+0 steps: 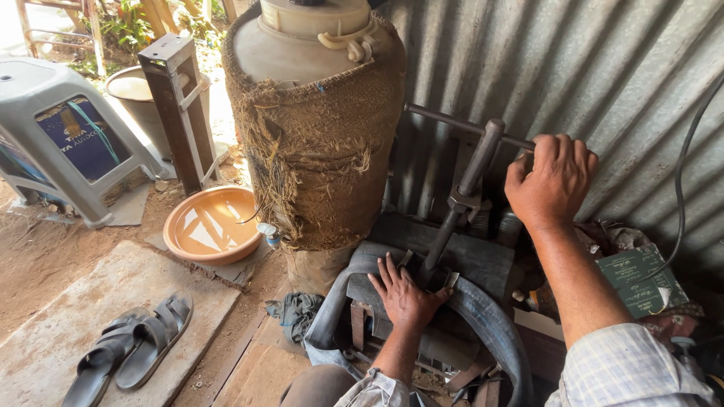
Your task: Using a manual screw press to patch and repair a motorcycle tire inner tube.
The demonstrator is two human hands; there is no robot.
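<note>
**Head view: a hand on the rubber tube, a hand on the press handle**

Head camera looked down on a black rubber inner tube [483, 316] lying curved over a low metal stand, just in front of the person's knees. The left hand [403, 290] lay flat on the tube, fingers spread apart and pressing the rubber down, gripping nothing. Right beside those fingertips, touching or nearly so, the foot of a dark screw press [460, 200] came down onto the tube. Its shaft rose tilted, up and away from the person toward the right, to a thin crossbar handle [452, 120] running roughly level at the top. The right hand [550, 181] was clamped around the right end of that crossbar, fingers curled shut over it. So the left hand was the nearer one to the tube, and the right sat well above it and farther out.

Behind stood a large drum wrapped in burlap [320, 143], with a corrugated metal wall [603, 68] beyond. Left of the drum sat an orange basin [211, 224], a grey plastic stool [53, 128], and a pair of dark sandals [128, 348] on a slab.
</note>
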